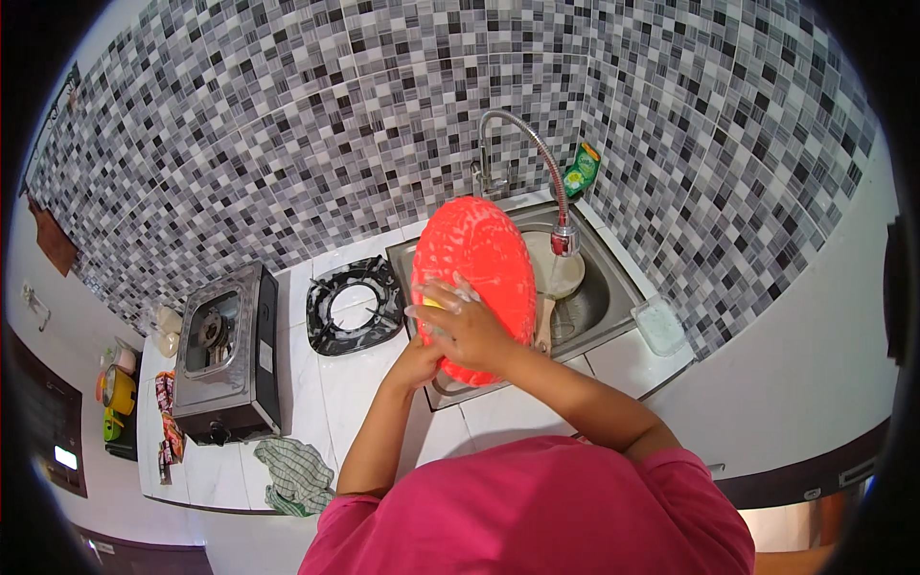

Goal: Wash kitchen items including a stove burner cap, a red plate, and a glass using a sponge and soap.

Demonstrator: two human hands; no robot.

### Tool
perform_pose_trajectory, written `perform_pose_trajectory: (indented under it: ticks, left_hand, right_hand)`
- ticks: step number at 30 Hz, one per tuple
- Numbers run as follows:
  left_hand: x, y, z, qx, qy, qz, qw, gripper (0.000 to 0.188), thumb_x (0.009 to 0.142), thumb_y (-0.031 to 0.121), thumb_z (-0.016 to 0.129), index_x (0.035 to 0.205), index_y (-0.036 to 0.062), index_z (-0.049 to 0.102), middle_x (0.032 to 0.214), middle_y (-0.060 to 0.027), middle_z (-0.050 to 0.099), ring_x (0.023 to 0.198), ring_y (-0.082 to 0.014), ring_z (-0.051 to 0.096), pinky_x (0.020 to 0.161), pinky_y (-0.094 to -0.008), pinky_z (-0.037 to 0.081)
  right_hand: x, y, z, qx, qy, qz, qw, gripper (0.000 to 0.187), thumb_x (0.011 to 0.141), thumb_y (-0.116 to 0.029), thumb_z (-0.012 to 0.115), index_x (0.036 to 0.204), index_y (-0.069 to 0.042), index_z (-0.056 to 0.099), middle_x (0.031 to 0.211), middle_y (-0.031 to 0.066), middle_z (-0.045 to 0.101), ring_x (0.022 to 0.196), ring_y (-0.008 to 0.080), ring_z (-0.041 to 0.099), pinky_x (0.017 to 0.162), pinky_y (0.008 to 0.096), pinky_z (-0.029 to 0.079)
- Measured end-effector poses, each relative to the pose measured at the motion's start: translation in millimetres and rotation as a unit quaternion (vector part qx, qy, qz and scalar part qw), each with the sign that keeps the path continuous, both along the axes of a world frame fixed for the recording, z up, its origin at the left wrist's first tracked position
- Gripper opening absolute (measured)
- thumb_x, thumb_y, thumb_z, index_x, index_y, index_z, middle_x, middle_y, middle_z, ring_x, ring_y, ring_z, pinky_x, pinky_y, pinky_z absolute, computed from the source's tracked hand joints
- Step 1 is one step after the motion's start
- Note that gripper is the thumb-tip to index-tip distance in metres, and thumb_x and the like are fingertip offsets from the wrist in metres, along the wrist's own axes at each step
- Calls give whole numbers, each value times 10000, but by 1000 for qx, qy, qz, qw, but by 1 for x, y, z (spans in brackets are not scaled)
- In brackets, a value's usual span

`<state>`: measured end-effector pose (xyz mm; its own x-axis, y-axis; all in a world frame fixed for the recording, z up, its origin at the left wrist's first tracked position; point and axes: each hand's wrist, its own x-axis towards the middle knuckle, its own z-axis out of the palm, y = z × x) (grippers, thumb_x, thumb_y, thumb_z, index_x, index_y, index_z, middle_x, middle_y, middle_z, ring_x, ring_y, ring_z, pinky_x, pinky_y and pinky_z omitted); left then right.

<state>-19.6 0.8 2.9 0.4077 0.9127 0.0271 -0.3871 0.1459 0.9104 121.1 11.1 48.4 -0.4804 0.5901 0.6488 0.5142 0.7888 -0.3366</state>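
Note:
A large red plastic basin [474, 240], round or oval and streaked with suds, is tipped up over the sink's left part. My left hand [416, 363] grips its lower left rim; the fingers partly go out of sight behind it. Across the basin's soapy face lies my right hand [470, 333], fingers bent over a yellow and green sponge [432, 304] that shows only at its edge. Behind the basin, the steel sink [596, 305] holds a pale round dish or pan [563, 275] and a wooden-looking handle [544, 326].
A flexible tap [559, 182] arches over the sink. A green pouch [582, 171] stands in the corner, and a clear tub [659, 326] sits on the right. To the left are a sudsy black burner grate [355, 305], a gas stove [225, 350] and a checked cloth [294, 474].

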Motion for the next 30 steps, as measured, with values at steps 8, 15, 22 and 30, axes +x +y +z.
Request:
perform_pose_trajectory:
  ticks: [8,15,22,30]
  left_hand:
    - [-5,-1,28,-6,36,-60,998,435,763,80,645,1165,13,493,1082,-87,592,1004,-206,568,891,-359,434]
    - [-13,23,-4,236,290,31,927,395,813,131,603,1169,7,490,1074,-82,585,981,-196,554,857,-327,437]
    - [4,3,29,96,195,-79,973,376,810,139,619,1151,23,509,1067,-36,573,963,-125,528,837,-293,429]
    - [-5,7,18,113,205,-68,970,396,806,139,625,1162,24,496,1061,-38,574,964,-127,523,838,-295,426]
  right_hand:
    - [32,66,18,-48,174,-104,978,307,831,-129,511,1136,-127,543,1280,137,456,1242,344,358,1025,441,288]
    - [-9,12,23,32,-79,82,993,312,834,-176,523,1145,-197,545,1377,62,357,1331,282,228,1045,557,169]
    - [19,69,43,82,-34,-51,995,253,865,-179,485,1098,-157,579,1291,86,456,1259,292,350,1035,511,235]
    - [-3,35,22,91,-61,70,991,294,802,-165,557,1095,-172,574,1333,70,409,1306,288,276,1050,525,199]
